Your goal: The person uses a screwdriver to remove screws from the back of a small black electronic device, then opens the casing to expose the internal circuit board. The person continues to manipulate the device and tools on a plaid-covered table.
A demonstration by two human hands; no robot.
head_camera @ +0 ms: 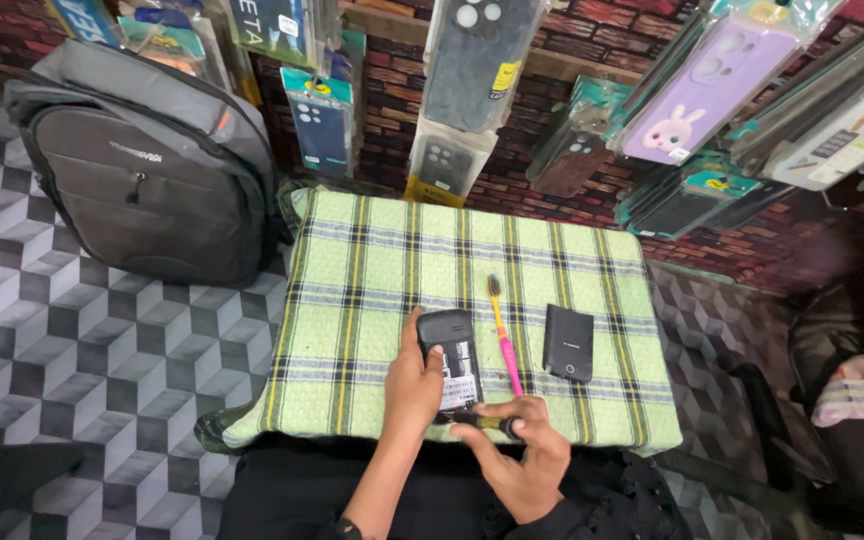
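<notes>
left hand [414,385]: our fingers wrapped round the open-backed phone [449,362].
right hand [517,455]: our fingertips pinched at its lower edge.
toothbrush [503,335]: just beyond our right fingertips.
back cover [567,343]: further right.

Hands: 2, left [414,385] and right [517,455]. Opened phone [449,355]: 1, under the left hand's fingers. Toothbrush [503,335]: 1, just right of the left hand. Black back cover [567,342]: 1, beyond the right hand. Checked cloth [372,260]: 1, beneath both hands. Grey backpack [147,165]: 1, far left of the left hand. Hanging packaged phone cases [477,70]: more than ten; exact count unclear.
</notes>
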